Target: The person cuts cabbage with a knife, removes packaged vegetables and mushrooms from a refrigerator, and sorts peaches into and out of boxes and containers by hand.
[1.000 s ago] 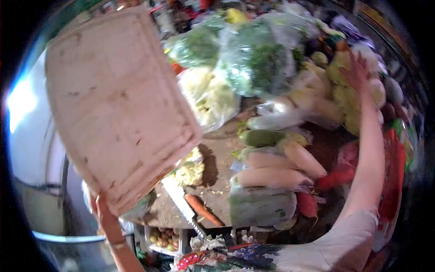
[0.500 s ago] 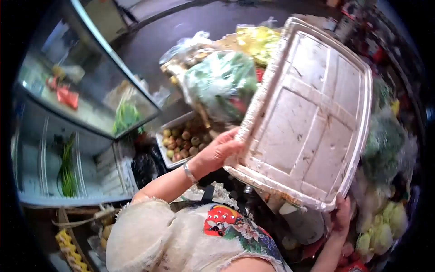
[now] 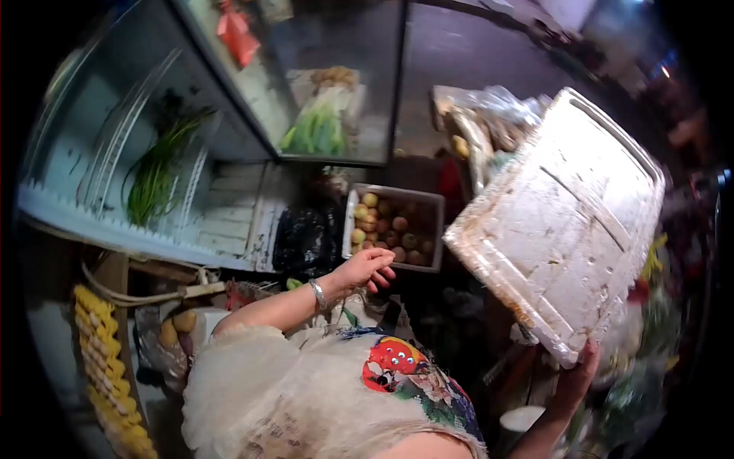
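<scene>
A dirty white foam box lid (image 3: 566, 222) stands tilted on the right of the head view, its surface stained brown along the lower edge. My right hand (image 3: 579, 373) grips its bottom corner. Away from the lid, my left hand (image 3: 365, 271) holds nothing; its fingers are loosely bent and somewhat apart. Just beyond that hand is a white foam box (image 3: 432, 222) with several round yellow and reddish fruits (image 3: 382, 226) in it.
At the left a fridge (image 3: 222, 206) with its glass door (image 3: 336, 84) swung open contains green stalks (image 3: 157, 172). A black plastic bag (image 3: 306, 233) lies beside the fruit box. Bagged produce (image 3: 489, 122) is behind the lid. Yellow-netted goods (image 3: 107, 375) hang at lower left.
My left hand has let go of the foam lid and moved away from it. The lid has turned and shifted right, still in my right hand. The view has swung left toward the fridge.
</scene>
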The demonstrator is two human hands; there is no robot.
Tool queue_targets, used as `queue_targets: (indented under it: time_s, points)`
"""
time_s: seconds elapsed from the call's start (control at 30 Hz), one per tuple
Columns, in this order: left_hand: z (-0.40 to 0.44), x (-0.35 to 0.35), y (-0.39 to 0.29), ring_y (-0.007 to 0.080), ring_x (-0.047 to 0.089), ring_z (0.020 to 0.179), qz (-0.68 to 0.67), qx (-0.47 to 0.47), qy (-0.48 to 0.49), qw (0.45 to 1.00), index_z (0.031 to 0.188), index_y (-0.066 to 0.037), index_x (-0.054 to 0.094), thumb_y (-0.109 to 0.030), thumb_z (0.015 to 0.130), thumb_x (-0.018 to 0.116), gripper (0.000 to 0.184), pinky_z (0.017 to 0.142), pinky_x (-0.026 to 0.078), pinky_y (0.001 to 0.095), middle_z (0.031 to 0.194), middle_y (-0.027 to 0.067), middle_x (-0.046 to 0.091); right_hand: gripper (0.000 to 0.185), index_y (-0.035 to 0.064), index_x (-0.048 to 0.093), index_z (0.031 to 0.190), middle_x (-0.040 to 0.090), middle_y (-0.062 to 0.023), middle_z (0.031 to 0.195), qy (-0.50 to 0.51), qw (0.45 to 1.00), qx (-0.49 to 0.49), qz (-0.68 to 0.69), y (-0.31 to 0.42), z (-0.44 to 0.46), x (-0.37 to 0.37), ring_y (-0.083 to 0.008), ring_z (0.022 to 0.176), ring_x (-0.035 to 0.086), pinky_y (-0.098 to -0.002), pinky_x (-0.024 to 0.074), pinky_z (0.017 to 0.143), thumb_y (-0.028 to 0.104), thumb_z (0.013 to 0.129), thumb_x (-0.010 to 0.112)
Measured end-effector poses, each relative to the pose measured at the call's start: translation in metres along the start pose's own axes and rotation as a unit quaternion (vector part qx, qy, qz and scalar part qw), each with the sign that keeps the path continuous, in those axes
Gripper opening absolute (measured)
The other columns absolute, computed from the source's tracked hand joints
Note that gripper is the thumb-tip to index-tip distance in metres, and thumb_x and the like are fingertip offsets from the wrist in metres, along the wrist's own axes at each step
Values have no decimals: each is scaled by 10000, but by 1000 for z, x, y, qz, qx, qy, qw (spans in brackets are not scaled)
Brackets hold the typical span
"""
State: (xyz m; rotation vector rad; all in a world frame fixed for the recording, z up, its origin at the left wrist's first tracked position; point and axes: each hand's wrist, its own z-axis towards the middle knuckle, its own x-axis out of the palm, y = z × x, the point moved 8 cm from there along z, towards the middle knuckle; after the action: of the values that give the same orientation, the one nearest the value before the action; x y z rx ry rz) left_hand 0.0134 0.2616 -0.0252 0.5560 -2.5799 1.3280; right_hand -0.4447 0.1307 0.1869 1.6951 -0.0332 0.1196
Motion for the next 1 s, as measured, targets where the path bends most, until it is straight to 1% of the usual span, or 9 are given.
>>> queue_targets:
  time_s: [0.1,0.23,0.43,0.53,0.57,0.73,0.9,0.97,1.0]
  points:
    - [-51,-33,35,157,670,684,-50,14,-60,997,1277,-38,515,-277,983,565,383,528,540,244,982,119,662,527,38,459,1368,550,-140,1319,-9,998,6,66,-10,4,1,-273,1178,560,-401,493,951,351,954,551]
    - [-130,-59,69,164,669,790,-34,70,-119,990,1312,-21,498,-274,973,578,431,563,543,265,994,110,662,511,48,474,1393,518,-136,1365,22,994,6,109,-17,35,-6,-260,1205,536,-390,482,964,333,973,532]
    - [-158,-82,120,164,669,792,-58,67,-179,980,1318,-18,497,-252,963,596,437,579,539,271,1002,103,664,601,76,282,1510,264,-267,1518,-69,996,-29,39,13,121,28,-390,1333,415,-435,454,1064,302,1006,517]
    - [-167,-89,135,159,668,785,-84,78,-211,971,1310,-27,506,-232,970,584,405,594,535,261,1000,91,665,605,94,224,1525,323,-293,1480,59,977,-67,193,-1,160,78,-405,1325,426,-437,401,1132,267,1016,500]
    - [-170,-88,138,158,668,782,-93,77,-225,967,1307,-28,509,-225,973,579,394,598,533,257,998,89,665,635,97,219,1526,342,-281,1479,161,967,-104,167,-16,181,90,-379,1316,454,-430,422,1105,293,1005,524]
    - [-170,-72,134,138,660,831,-88,95,-250,960,1292,-43,523,-224,981,576,363,623,530,242,1024,81,660,514,137,425,1450,569,-160,1335,242,970,-10,-18,-64,159,202,-234,1149,594,-341,496,893,307,985,561]
    - [-173,-53,130,132,650,897,-12,72,-287,955,1341,-41,502,-260,973,595,438,707,540,249,1115,80,657,498,143,440,1447,578,-119,1287,304,951,-15,-57,-92,185,241,-158,1015,612,-241,480,774,262,976,548]
    - [-155,-64,154,75,611,729,-39,187,-311,931,1216,-35,581,-198,945,620,318,600,506,244,896,16,675,498,157,458,1438,588,-122,1265,326,944,1,-49,-98,207,260,-139,942,609,-243,485,739,257,963,570]
    - [-165,-61,146,70,604,731,-10,156,-325,933,1213,-31,581,-189,947,620,312,615,506,240,900,16,673,493,162,462,1436,594,-119,1252,329,943,-20,-47,-96,213,273,-128,927,603,-240,483,733,262,964,568]
